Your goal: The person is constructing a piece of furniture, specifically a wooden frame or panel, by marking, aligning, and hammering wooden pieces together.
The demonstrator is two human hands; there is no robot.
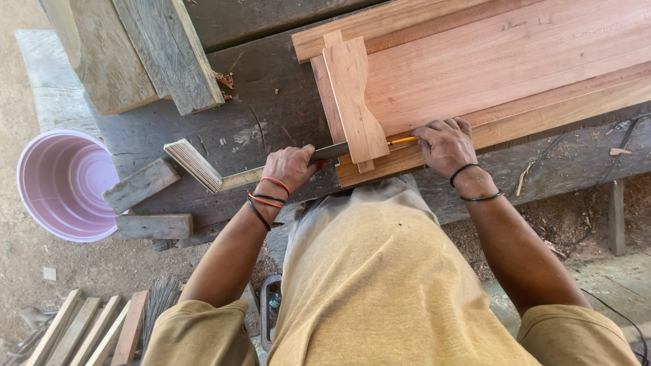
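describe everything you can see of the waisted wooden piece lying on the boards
The reddish-brown, hourglass-shaped flat wooden piece lies flat on the left end of the long reddish planks, its long axis running away from the person. It is wide at both ends and narrow at the waist, smooth, with straight grain. A metal ruler blade held by the left hand meets its lower left edge; the yellow pencil in the right hand points at its lower right edge.

Over on the left, a pink bucket (64, 184) sits on the dirt floor (102, 271). Weathered planks (139, 51) lean up top, small blocks (141, 184) lie beside the bucket, and loose slats (88, 332) are stacked bottom left. Cable (597, 176) trails right.
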